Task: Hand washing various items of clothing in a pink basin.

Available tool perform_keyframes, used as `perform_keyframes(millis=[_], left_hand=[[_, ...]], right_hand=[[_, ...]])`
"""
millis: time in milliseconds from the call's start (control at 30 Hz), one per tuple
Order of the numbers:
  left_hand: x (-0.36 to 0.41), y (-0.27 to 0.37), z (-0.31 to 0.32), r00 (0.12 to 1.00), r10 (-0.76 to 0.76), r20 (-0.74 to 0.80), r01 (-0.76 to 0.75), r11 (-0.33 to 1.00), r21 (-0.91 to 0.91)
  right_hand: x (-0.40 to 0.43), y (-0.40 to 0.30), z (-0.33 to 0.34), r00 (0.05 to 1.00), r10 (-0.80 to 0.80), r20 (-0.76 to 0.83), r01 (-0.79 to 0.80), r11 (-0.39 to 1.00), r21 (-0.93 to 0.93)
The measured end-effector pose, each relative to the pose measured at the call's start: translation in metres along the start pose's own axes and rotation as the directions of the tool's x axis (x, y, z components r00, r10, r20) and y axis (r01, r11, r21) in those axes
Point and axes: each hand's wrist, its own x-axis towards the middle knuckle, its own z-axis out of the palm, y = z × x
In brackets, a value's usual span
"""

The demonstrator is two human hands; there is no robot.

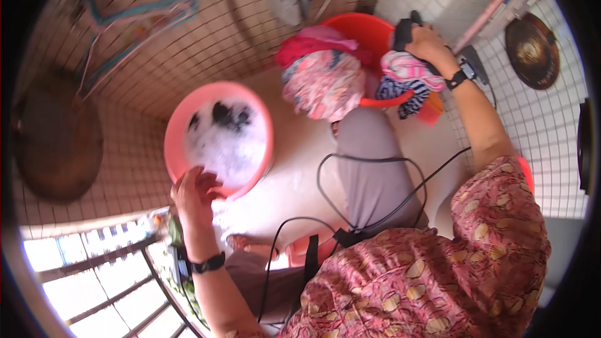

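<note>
My left hand (195, 192) is at the near rim of a pink plastic basin (171, 136), its fingers loosely curled and apart, with nothing held. White suds (225, 150) fill the basin, and dark cloth (230, 115) pokes up through them. Over at the far right, my right hand (428, 46) grips a dark cloth (402, 35) by the edge of a red plastic tub (359, 23). Just below that hand hang a pink-and-white striped cloth (404, 65) and a black-and-white striped one (413, 96). A bundled pink patterned cloth (324, 84) and a crimson cloth (305, 47) drape over the tub's left side.
Hangers (141, 14) hang on the tiled wall at left, above a dark round pan (58, 141). Another pan (533, 51) hangs at right. A black cable (371, 157) loops across my knee. A barred window (103, 286) lies at lower left.
</note>
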Motion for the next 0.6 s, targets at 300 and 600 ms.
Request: perform_keyframes(millis=[300, 600], left_hand=[[-0.015, 0.011, -0.023, 0.991, 0.121, 0.060, -0.115, 0.988, -0.105], [-0.002, 0.014, -0.026, 0.986, 0.161, 0.028, -0.150, 0.958, -0.243]], right_hand=[[-0.001, -0.030, -0.001, 0.998, 0.045, 0.034, -0.039, 0.985, -0.169], [0.002, -0.163, -0.047, 0.858, -0.476, -0.194, 0.496, 0.866, 0.068]])
